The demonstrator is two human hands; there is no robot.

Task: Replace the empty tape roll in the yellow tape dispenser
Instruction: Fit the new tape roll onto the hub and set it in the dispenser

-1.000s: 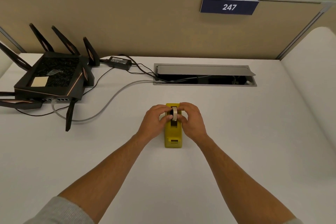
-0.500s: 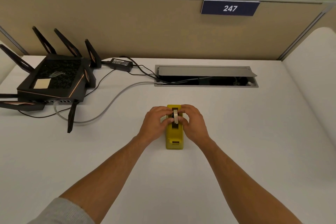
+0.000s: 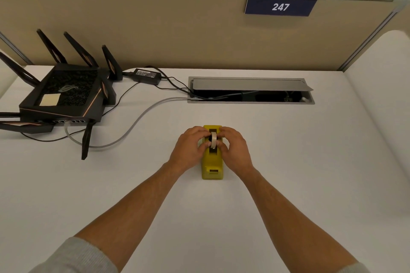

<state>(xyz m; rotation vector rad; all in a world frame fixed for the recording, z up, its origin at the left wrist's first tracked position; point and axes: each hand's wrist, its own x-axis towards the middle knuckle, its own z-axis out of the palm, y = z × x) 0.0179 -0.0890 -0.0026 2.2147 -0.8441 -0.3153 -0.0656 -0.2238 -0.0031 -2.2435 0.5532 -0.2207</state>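
Observation:
The yellow tape dispenser [image 3: 211, 167] stands in the middle of the white desk, its cutter end toward me. A pale tape roll [image 3: 213, 139] on a dark core sits upright in the dispenser's slot. My left hand [image 3: 189, 149] pinches the roll from the left and my right hand [image 3: 235, 150] pinches it from the right, fingers meeting at the roll. The sides of the dispenser's far half are hidden by my hands.
A black router [image 3: 64, 95] with several antennas sits at the far left, with its power brick [image 3: 146, 76] and cables [image 3: 133, 126] trailing to an open cable hatch [image 3: 250, 91] behind the dispenser. A beige partition [image 3: 177, 29] closes the back.
Both hands stay on the roll at the dispenser; the fingers have shifted slightly around it. The dispenser has not moved on the desk.

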